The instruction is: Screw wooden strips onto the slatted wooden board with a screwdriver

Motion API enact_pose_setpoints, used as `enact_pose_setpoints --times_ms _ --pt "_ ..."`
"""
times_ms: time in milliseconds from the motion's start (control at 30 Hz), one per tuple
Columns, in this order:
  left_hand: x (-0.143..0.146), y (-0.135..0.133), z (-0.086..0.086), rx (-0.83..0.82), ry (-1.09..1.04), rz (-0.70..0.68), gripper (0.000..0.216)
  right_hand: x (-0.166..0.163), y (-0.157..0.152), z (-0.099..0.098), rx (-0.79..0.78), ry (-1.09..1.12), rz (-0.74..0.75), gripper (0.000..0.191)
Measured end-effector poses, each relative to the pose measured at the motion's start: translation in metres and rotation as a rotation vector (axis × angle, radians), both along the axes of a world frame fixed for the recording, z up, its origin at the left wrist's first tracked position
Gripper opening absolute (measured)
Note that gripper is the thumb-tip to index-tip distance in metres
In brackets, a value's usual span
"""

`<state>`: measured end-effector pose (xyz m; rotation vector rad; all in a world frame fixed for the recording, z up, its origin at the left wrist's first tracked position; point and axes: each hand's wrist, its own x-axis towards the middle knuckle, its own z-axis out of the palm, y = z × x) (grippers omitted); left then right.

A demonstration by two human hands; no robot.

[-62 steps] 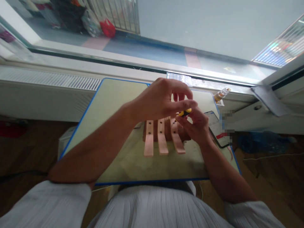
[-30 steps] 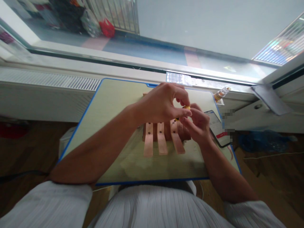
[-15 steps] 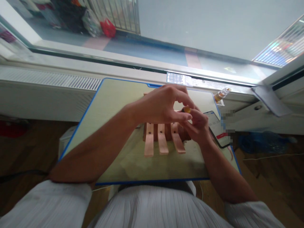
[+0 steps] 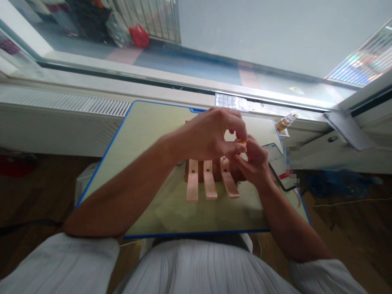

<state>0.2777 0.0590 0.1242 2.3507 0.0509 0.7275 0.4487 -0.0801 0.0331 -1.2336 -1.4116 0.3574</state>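
My left hand arches over from the left, its thumb and fingers pinched on a small yellow-ended tool. Most of that tool is hidden, so its exact kind does not show. Right beside it, my right hand has curled fingers close to the yellow end; what they grip is hidden. Below both hands lies a brown wooden block with three pale wooden slats across it, pointing toward me. Dark round spots, holes or screw heads, mark the slats. The block's far part is covered by my left hand.
A small table with a blue edge carries the work. At its right side lies a phone with a lit screen. A bottle of amber liquid rests by the far right corner. Behind run a window sill and a radiator.
My left fingers have closed in from an open curve to a pinch around the yellow end, which is now more covered. My right hand has stayed nearly in place.
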Motion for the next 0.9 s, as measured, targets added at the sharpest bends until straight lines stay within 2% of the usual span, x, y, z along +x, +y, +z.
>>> enact_pose_setpoints --times_ms 200,467,733,900 --pt "-0.002 0.001 0.002 0.007 0.02 -0.035 0.011 0.002 -0.005 0.007 -0.002 0.012 0.018 0.007" --pt "-0.003 0.001 0.005 0.012 0.045 -0.081 0.019 0.006 0.0 -0.001 0.009 0.008 0.003 0.011" --pt "0.0 -0.001 0.002 0.008 0.03 0.039 0.013 0.003 0.002 -0.004 0.015 0.068 0.037 0.02" --pt "0.001 -0.002 -0.001 0.021 0.016 0.033 0.008 0.001 0.002 -0.006 0.017 0.077 0.009 0.026"
